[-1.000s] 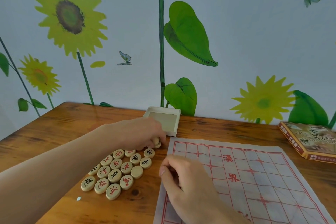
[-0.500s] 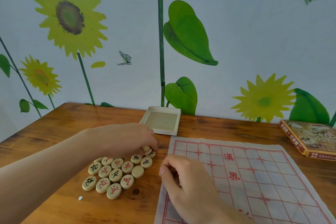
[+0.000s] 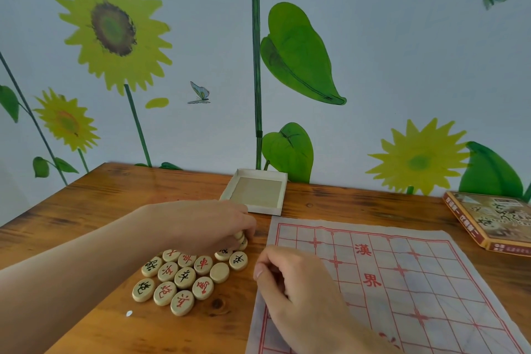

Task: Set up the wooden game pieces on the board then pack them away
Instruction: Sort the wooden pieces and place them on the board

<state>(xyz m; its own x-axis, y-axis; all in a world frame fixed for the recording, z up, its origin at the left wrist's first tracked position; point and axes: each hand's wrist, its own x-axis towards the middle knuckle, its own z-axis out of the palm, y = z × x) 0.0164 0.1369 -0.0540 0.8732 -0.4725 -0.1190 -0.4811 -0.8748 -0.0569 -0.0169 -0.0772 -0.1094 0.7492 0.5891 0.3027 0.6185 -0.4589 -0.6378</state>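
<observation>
Tabletop (image 3: pixel 120 198): board's (image 3: pixel 402 290) long axis nearly left-right.

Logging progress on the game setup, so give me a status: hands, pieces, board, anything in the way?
Left hand grips pieces at the cluster's far edge. Right hand curled on the board's near-left edge. Wooden pieces on table, none on board. Nothing in the way.

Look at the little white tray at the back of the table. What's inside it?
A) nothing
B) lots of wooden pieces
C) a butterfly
A: the white tray shows only its bare bottom, while the wooden pieces lie on the table near the left hand.
</observation>
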